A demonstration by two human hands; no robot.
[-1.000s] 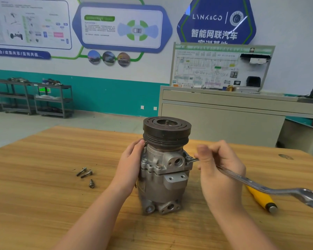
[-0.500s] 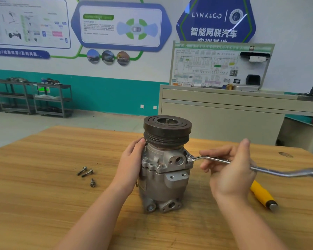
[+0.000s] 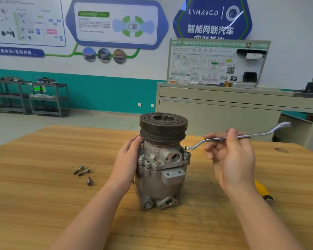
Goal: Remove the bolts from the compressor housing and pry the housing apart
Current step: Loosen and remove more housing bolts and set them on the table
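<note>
**Wrench on the right-side bolt, compressor held upright**

I saw the compressor [image 3: 161, 168] standing upright on the table [image 3: 43, 195], near the middle of my view, with its dark pulley [image 3: 163, 128] on top. My left hand [image 3: 127, 163] rested against its 9 o'clock side, fingers curled round the housing just under the pulley.

My right hand [image 3: 231, 159] was at 3 o'clock from the compressor, palm turned toward me. Its thumb and fingers pinched the shank of the wrench [image 3: 237, 137], while the lower fingers hung loosely curled. The wrench ran roughly level, its ring end at the housing's upper right edge, over the bolt [image 3: 185, 156] there; I could not tell whether the ring was seated on the head. Its far end was blurred, out toward 2 o'clock.

Two more bolt heads [image 3: 142, 157] showed on the front flange. Three loose bolts [image 3: 84, 173] lay on the table at 9 o'clock, well apart from the compressor. A yellow handle [image 3: 262, 191] lay on the table at 4 o'clock, partly hidden behind my right forearm.
</note>
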